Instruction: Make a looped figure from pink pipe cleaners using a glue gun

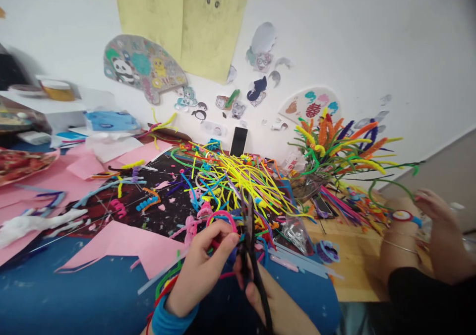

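My left hand (203,265) is low in the middle of the view, its fingers pinched on a pink pipe cleaner (222,218) that arcs up over the fingertips. My right hand (273,300) sits just right of it, closed round the handles of black scissors (248,235). The scissor blades point up and away, right beside the pink loop. A big tangle of yellow, green and blue pipe cleaners (238,181) lies just beyond both hands on the dark mat (122,203).
Another person's hands (427,226), one wrist with a red-and-blue watch, rest on the wooden table at right beside a bunch of upright pipe cleaners (334,146). Pink paper sheets (122,245) lie left on the blue cloth. A phone (238,141) leans on the wall.
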